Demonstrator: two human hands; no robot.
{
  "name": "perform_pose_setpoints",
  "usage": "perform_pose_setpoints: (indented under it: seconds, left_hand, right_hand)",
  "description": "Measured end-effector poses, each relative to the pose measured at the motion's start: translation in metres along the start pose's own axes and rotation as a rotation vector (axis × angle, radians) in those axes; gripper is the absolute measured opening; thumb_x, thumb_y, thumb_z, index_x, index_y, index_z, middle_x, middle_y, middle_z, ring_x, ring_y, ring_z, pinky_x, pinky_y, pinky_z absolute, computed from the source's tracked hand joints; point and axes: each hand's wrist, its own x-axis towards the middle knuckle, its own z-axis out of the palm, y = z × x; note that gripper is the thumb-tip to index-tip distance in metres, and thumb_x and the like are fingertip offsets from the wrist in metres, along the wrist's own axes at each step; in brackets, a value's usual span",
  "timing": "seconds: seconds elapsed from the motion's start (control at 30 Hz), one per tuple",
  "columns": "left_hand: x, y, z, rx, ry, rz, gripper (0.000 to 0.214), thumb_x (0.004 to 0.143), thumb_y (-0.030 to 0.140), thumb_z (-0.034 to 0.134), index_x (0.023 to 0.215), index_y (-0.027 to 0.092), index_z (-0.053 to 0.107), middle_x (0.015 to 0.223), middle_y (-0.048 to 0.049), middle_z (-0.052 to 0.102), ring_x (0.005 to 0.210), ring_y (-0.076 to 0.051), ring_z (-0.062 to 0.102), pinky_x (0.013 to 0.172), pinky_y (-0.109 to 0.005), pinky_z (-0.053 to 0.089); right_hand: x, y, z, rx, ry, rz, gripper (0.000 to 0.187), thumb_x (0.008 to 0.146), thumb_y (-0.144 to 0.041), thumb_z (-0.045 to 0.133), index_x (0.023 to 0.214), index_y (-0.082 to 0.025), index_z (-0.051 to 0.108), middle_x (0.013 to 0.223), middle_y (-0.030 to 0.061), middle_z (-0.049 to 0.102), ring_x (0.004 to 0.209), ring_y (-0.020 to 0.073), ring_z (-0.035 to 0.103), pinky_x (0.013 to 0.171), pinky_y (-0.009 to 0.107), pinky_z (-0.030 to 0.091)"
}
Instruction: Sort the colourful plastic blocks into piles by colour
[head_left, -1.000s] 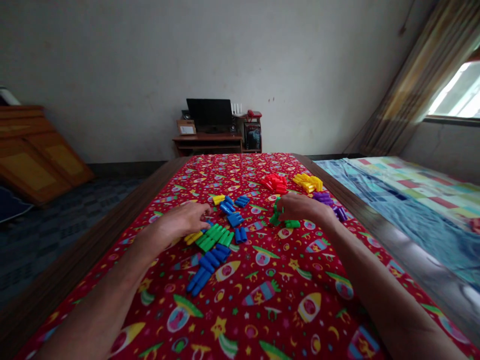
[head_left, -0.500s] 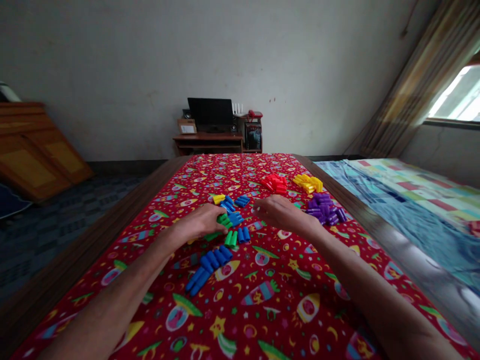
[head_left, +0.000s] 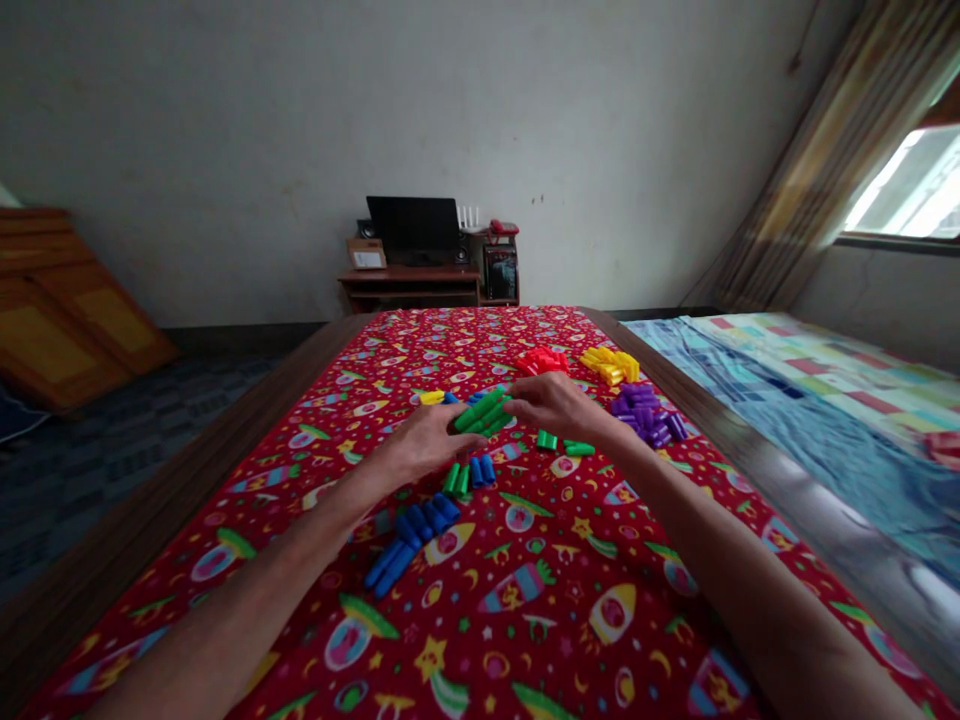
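Note:
My left hand (head_left: pixel 429 441) and my right hand (head_left: pixel 553 405) meet over the middle of the red patterned cloth (head_left: pixel 525 600). Between them they hold a bundle of green plastic pieces (head_left: pixel 481 413), lifted a little off the cloth. Both hands have their fingers closed on it. Just below lie more green pieces (head_left: pixel 458 479) next to blue pieces (head_left: pixel 482 470). A row of blue pieces (head_left: pixel 409 540) lies nearer to me. Loose green pieces (head_left: pixel 564 444) sit under my right wrist.
Sorted piles lie farther off: red pieces (head_left: pixel 541 360), yellow pieces (head_left: pixel 610 365), purple pieces (head_left: pixel 649 414), and a yellow piece (head_left: pixel 431 397) by more blue ones. A wooden edge (head_left: pixel 225 430) borders the cloth. A striped bedsheet (head_left: pixel 810 400) lies right; a desk with a monitor (head_left: pixel 414 232) stands behind.
My left hand gathered the green pieces and carried them up and right. My right hand came in from the right side to meet it, and both now grip the green bundle.

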Motion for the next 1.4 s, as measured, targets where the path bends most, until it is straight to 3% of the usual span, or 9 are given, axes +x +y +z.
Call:
perform_pose_setpoints:
  seconds: [0.17,0.37,0.53,0.67,0.77,0.93,1.13,1.27,1.4]
  left_hand:
    - [0.003,-0.004,0.006,-0.093,-0.079,0.025,0.033,0.076,0.052,0.058,0.072,0.019,0.057,0.057,0.0025,0.057,0.051,-0.016,0.055,0.046,-0.024,0.036]
    - [0.000,0.004,-0.004,-0.082,-0.033,0.007,0.037,0.075,0.054,0.056,0.064,0.019,0.052,0.054,0.0043,0.053,0.051,-0.014,0.053,0.049,-0.023,0.036]
    - [0.002,0.004,-0.006,0.006,0.025,0.006,0.041,0.070,0.058,0.060,0.060,0.019,0.051,0.050,0.0059,0.046,0.050,-0.012,0.046,0.047,-0.023,0.030]
    - [0.004,-0.003,0.003,-0.091,-0.015,-0.009,0.039,0.072,0.058,0.062,0.067,0.020,0.052,0.054,0.0056,0.051,0.051,-0.013,0.051,0.047,-0.023,0.033]
    - [0.006,-0.009,0.009,-0.217,-0.045,-0.019,0.039,0.072,0.055,0.064,0.089,0.020,0.055,0.061,0.0053,0.056,0.054,-0.015,0.057,0.048,-0.024,0.039]
    - [-0.001,-0.001,0.015,-0.269,-0.093,0.024,0.038,0.077,0.042,0.064,0.104,0.020,0.051,0.069,0.0025,0.062,0.060,-0.016,0.060,0.051,-0.024,0.043]
    - [-0.008,0.014,0.025,-0.316,-0.047,0.025,0.042,0.076,0.038,0.063,0.110,0.021,0.045,0.068,0.0045,0.063,0.060,-0.017,0.062,0.054,-0.026,0.046]
    - [-0.004,0.011,0.018,-0.181,0.027,0.037,0.042,0.080,0.041,0.059,0.114,0.019,0.048,0.075,-0.0011,0.068,0.069,-0.021,0.067,0.064,-0.031,0.050]
    - [-0.005,0.007,-0.002,0.284,-0.082,0.036,0.022,0.082,0.039,0.057,0.089,0.020,0.063,0.083,-0.0068,0.070,0.078,-0.025,0.066,0.068,-0.032,0.046]
  right_hand:
    - [-0.001,0.008,-0.010,-0.043,-0.063,-0.046,0.031,0.085,-0.024,0.049,0.056,-0.014,0.055,0.049,-0.0064,0.031,0.049,0.0057,0.028,0.051,0.023,0.018]
    - [-0.006,0.022,-0.042,-0.103,-0.005,0.075,0.034,0.087,-0.028,0.048,0.058,-0.013,0.057,0.050,-0.0035,0.044,0.049,0.0059,0.033,0.050,0.022,0.021]
    - [-0.020,0.041,-0.069,-0.095,-0.380,0.194,0.031,0.086,-0.026,0.053,0.059,-0.013,0.061,0.056,0.0004,0.059,0.053,0.0092,0.048,0.053,0.022,0.033]
    - [-0.024,0.049,-0.061,-0.150,-0.468,0.355,0.024,0.081,-0.014,0.057,0.058,-0.014,0.065,0.058,0.0029,0.064,0.053,0.0117,0.055,0.055,0.024,0.037]
    - [-0.022,0.050,-0.056,-0.246,-0.385,0.377,0.022,0.079,-0.008,0.059,0.060,-0.014,0.068,0.059,0.0045,0.066,0.054,0.0118,0.055,0.055,0.024,0.036]
    - [-0.016,0.022,-0.045,-0.208,-0.181,0.122,0.020,0.089,-0.020,0.054,0.083,-0.013,0.072,0.067,0.0031,0.065,0.058,0.0098,0.050,0.054,0.022,0.032]
    - [-0.006,-0.009,-0.009,-0.040,-0.213,-0.117,0.018,0.089,-0.024,0.057,0.096,-0.014,0.070,0.072,0.0002,0.063,0.059,0.0077,0.048,0.055,0.021,0.028]
    - [-0.005,0.019,-0.022,-0.289,0.012,0.092,0.016,0.087,-0.025,0.057,0.088,-0.015,0.070,0.072,0.0013,0.064,0.061,0.0096,0.048,0.057,0.023,0.027]
    - [-0.011,0.055,-0.034,-0.582,0.170,0.477,0.026,0.091,-0.021,0.046,0.099,-0.013,0.070,0.087,0.0106,0.070,0.074,0.0173,0.059,0.058,0.026,0.029]
